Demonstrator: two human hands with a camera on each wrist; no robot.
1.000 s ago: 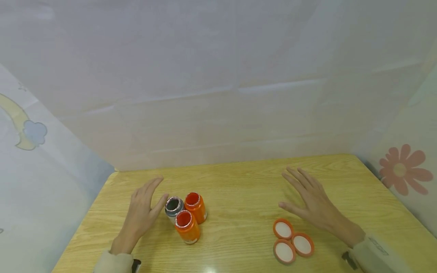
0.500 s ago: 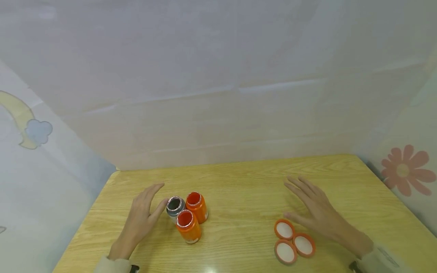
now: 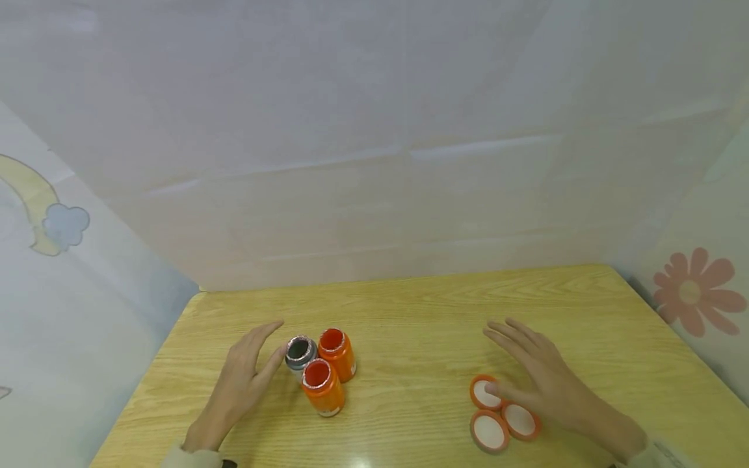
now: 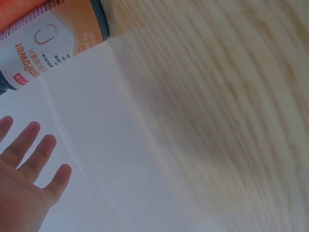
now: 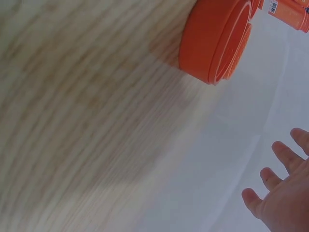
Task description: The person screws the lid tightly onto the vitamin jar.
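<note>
Three uncapped jars stand grouped on the left half of the table: a dark grey jar with a printed label, an orange jar behind and another orange jar in front. My left hand hovers just left of them, fingers spread, thumb near the grey jar's rim; whether it touches cannot be told. On the right lie three orange-rimmed lids, white insides up: a back lid, a front lid and a right lid. Over the lids my right hand is held with loose fingers and nothing in it, its thumb partly covering the back lid.
The wooden table has a pale sheet hanging along its back edge. Side sheets with a moon and a flower print flank it. Bare wood separates the jars from the lids.
My right hand has come down and nearer, its thumb now over the back lid. My left hand has lowered slightly beside the grey jar. Jars and lids stay in place.
</note>
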